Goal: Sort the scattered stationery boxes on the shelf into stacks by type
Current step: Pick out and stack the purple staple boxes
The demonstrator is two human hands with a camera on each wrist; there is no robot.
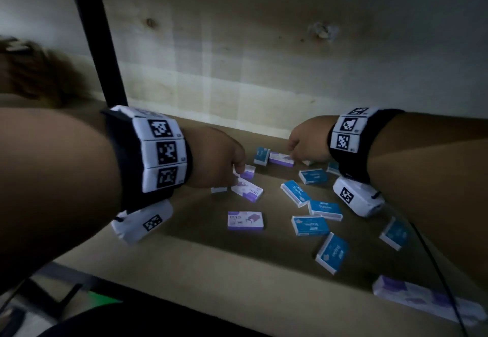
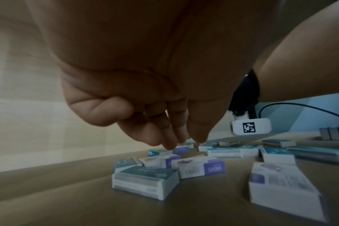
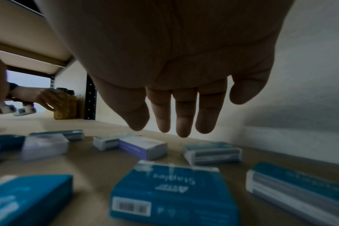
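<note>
Small staple boxes lie scattered on the tan shelf board [image 1: 200, 254]. Several blue boxes [image 1: 310, 225] spread across the right half. Purple boxes lie left of centre; one [image 1: 245, 220] sits alone at the front. My left hand [image 1: 237, 175] points down over two purple boxes [image 1: 247, 190] and holds nothing; its fingertips [image 2: 170, 145] hang close together with the thumb. My right hand [image 1: 291, 153] hovers at the back next to another purple box [image 1: 281, 158], with straight, slightly spread fingers [image 3: 183, 130] just above that purple box [image 3: 143, 146]. Whether either hand touches a box is unclear.
A black shelf post [image 1: 105, 59] stands at the back left and a pale wall closes the back. A long purple-and-white box [image 1: 422, 302] lies at the front right edge, crossed by a black cable [image 1: 435, 270]. Beyond the post, another person's hand [image 3: 48, 99] holds amber bottles [image 3: 68, 105].
</note>
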